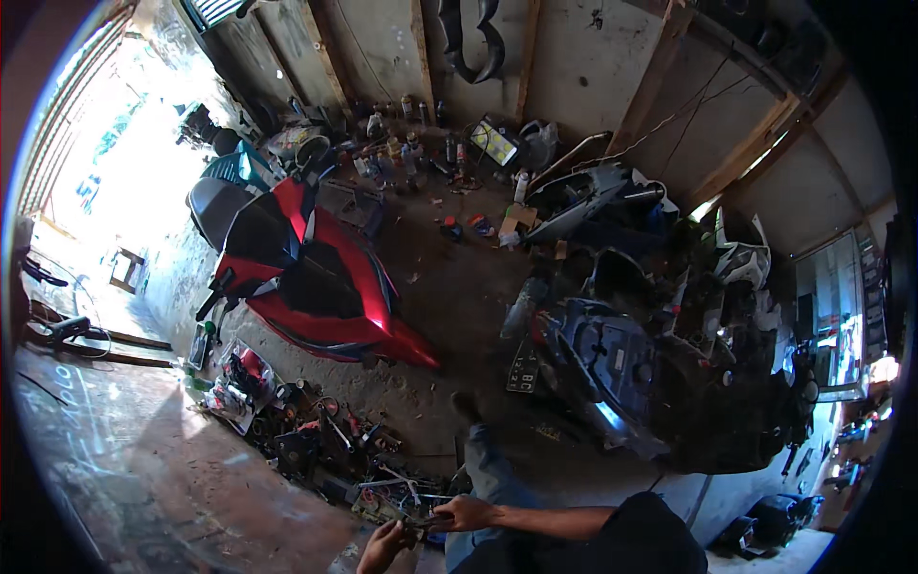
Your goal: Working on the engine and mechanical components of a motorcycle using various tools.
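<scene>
Low in the view, my left hand (384, 548) and my right hand (465, 514) come close together, fingers bent inward. Between their fingertips is a small dark object (418, 523), too small and dim to name. Both hands are closed around it or against it; how each one grips it is partly hidden. Just beyond them lies a heap of metal hand tools (390, 490), some long and shiny. My bent leg in blue-grey trousers (486, 471) stands beside the right hand.
A red and black motor scooter body (335, 306) stands ahead on the left. To the right is a dark blue scooter (612, 359) with a plate (522, 371). Loose parts (306, 430) litter the floor at left. Bottles (406, 158) and a lit panel lamp (493, 142) stand by the far wall.
</scene>
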Available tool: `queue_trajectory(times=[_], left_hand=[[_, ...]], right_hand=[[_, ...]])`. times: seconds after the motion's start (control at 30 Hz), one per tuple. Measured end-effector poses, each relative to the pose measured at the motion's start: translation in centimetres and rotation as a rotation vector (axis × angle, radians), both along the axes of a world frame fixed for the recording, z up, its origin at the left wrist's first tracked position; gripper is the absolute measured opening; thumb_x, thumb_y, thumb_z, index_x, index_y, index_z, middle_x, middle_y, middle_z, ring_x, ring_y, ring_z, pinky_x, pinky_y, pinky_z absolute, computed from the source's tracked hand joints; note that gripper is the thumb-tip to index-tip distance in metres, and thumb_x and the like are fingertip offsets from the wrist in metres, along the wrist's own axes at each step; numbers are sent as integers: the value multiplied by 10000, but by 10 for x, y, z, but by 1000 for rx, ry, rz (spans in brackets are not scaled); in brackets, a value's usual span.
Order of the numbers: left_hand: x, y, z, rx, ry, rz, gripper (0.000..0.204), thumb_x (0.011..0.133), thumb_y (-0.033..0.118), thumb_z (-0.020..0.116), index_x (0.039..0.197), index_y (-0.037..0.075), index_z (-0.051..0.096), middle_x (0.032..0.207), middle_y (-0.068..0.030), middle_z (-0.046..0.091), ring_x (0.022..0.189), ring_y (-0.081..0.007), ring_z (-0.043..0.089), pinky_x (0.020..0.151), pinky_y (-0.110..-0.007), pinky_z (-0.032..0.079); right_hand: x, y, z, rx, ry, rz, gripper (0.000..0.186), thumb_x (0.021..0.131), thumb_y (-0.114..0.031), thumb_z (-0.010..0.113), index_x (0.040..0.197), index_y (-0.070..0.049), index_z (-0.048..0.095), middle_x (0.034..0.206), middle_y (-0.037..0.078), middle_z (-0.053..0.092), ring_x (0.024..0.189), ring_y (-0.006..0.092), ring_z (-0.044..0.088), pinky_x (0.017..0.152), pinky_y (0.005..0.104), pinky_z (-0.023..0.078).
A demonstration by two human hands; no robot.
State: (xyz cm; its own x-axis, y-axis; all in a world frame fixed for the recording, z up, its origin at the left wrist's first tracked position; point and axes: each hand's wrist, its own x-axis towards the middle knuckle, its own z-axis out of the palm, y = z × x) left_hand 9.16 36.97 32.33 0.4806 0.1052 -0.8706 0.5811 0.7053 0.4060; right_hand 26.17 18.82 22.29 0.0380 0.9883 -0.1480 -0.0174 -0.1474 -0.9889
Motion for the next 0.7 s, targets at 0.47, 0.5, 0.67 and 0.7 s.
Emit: queue_trajectory(times=[0.47,0.5,0.67,0.7], left_hand=[[226,4,42,290,-186,-92,223,999,280,561,998,63,611,879,9,609,798,-88,571,674,-271,476],[245,8,42,300,-137,-168,237,1012,285,536,978,57,593,837,2,584,767,-97,555,653,-269,468],[272,21,4,728,-356,-560,272,1030,275,505,998,19,591,871,-26,597,774,-115,541,684,-281,474],[276,19,4,641,-320,-422,283,1029,268,508,1007,-3,588,893,-43,594,791,-133,541,710,-290,473]], right_hand=[[158,-9,111,-228,-99,-370,481,910,-545,584,987,-73,635,787,193,669,725,394,657,648,479,497],[166,-10,108,-242,-93,-407,481,910,-545,584,987,-73,635,787,193,669,725,394,657,648,479,497],[186,-13,103,-227,-78,-578,539,932,-566,535,1060,-47,606,815,202,664,789,412,645,698,502,499],[188,-14,104,-233,-70,-593,539,932,-566,535,1060,-47,606,815,202,664,789,412,645,698,502,499]])
